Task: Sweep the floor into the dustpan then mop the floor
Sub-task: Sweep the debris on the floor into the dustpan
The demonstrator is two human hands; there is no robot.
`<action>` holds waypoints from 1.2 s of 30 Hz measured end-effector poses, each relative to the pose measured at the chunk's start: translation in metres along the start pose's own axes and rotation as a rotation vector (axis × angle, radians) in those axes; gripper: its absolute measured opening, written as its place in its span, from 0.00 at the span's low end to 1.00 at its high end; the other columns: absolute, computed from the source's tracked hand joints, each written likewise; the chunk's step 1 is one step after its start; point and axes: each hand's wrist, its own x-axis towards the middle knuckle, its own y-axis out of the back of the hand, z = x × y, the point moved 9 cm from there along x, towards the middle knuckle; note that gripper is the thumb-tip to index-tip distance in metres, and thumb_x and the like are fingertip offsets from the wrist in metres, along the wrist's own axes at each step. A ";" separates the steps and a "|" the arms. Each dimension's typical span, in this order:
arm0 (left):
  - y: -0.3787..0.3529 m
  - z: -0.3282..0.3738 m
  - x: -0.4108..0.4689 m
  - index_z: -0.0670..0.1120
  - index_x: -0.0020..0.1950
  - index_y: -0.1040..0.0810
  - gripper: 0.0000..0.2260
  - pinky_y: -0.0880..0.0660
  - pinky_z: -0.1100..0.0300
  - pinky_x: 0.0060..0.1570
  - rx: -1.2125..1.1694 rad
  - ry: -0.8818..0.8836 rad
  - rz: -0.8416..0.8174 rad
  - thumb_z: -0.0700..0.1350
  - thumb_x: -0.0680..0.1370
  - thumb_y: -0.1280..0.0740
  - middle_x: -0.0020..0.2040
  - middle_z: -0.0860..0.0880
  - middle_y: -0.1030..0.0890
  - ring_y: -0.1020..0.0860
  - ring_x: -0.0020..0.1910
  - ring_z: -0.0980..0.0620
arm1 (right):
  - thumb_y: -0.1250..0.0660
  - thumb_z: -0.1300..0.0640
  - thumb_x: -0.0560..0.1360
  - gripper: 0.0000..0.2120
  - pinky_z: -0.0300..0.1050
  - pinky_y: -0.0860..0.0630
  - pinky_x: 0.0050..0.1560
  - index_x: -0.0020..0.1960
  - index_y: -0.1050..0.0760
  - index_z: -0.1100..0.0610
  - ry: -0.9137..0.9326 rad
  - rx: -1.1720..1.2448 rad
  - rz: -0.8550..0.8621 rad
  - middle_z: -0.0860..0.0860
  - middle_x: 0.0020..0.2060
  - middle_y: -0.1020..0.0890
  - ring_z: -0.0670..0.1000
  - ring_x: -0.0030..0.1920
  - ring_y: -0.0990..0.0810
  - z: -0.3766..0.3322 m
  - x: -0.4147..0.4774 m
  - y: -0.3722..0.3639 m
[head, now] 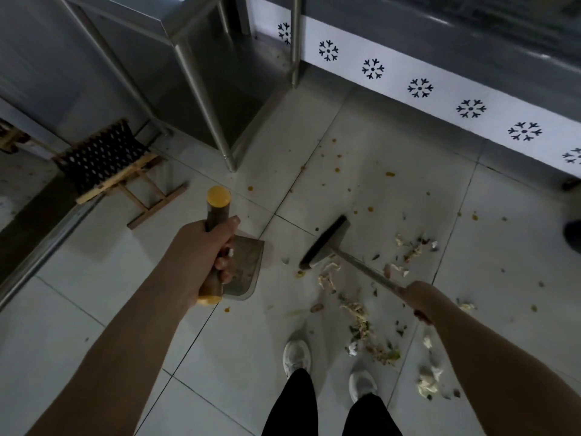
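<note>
left hand (pixel 204 247) grasping dustpan (pixel 246 262) by round yellow-capped handle | right hand (pixel 418 298) clenched on broom (pixel 323 243) thin metal pole | shredded scraps (pixel 358 313) at broom's 5 o'clock | glossy tile floor (pixel 503 256)

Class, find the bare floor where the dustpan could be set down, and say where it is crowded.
Bare tile lies left of the dustpan, this side of the folding stool. Crowded: food scraps spread from the broom to the shoes; orange spots dot the floor beyond.

The left forearm (pixel 125 341) and right forearm (pixel 503 372) are bare to the near edge, as are the left hand (pixel 204 247) and right hand (pixel 419 302). Black cloth trousers (pixel 290 404) cover both legs, above rounded white sneakers (pixel 297 357).
</note>
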 end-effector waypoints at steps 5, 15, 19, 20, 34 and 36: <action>0.013 0.009 -0.010 0.44 0.38 0.30 0.10 0.35 0.66 0.17 -0.009 -0.011 0.006 0.45 0.78 0.36 0.20 0.54 0.31 0.36 0.16 0.59 | 0.44 0.47 0.79 0.17 0.36 0.32 0.23 0.37 0.32 0.58 0.109 -0.043 0.090 0.52 0.28 0.25 0.50 0.22 0.28 0.001 -0.019 0.032; 0.027 0.019 -0.026 0.44 0.35 0.31 0.12 0.36 0.67 0.16 0.011 0.016 -0.037 0.46 0.77 0.35 0.21 0.52 0.32 0.37 0.15 0.57 | 0.45 0.46 0.81 0.16 0.40 0.31 0.30 0.44 0.30 0.57 0.429 -0.128 0.040 0.50 0.29 0.28 0.48 0.26 0.30 -0.172 -0.071 -0.003; 0.024 0.016 -0.029 0.44 0.34 0.32 0.13 0.37 0.67 0.17 0.006 0.047 -0.116 0.46 0.76 0.35 0.21 0.51 0.34 0.38 0.16 0.58 | 0.44 0.48 0.81 0.18 0.36 0.34 0.20 0.41 0.31 0.60 0.337 0.046 -0.166 0.54 0.29 0.27 0.50 0.23 0.29 -0.201 -0.070 -0.046; 0.025 0.015 -0.028 0.44 0.34 0.33 0.13 0.37 0.67 0.17 0.005 0.054 -0.127 0.46 0.76 0.35 0.22 0.51 0.34 0.38 0.16 0.58 | 0.43 0.48 0.81 0.19 0.34 0.34 0.18 0.41 0.31 0.61 0.294 0.106 -0.210 0.55 0.30 0.27 0.49 0.23 0.30 -0.204 -0.067 -0.057; -0.019 0.007 -0.023 0.44 0.36 0.31 0.15 0.35 0.68 0.18 0.058 0.157 -0.335 0.53 0.62 0.30 0.22 0.51 0.32 0.37 0.17 0.58 | 0.42 0.48 0.80 0.16 0.41 0.29 0.36 0.41 0.29 0.58 0.165 0.008 -0.107 0.53 0.31 0.26 0.52 0.33 0.25 -0.073 -0.021 -0.048; -0.030 0.006 -0.026 0.44 0.37 0.31 0.15 0.35 0.67 0.18 0.064 0.162 -0.362 0.52 0.62 0.30 0.22 0.51 0.33 0.37 0.17 0.58 | 0.42 0.48 0.80 0.16 0.41 0.32 0.35 0.43 0.31 0.60 0.096 0.079 -0.118 0.54 0.30 0.29 0.51 0.30 0.29 -0.033 -0.015 -0.031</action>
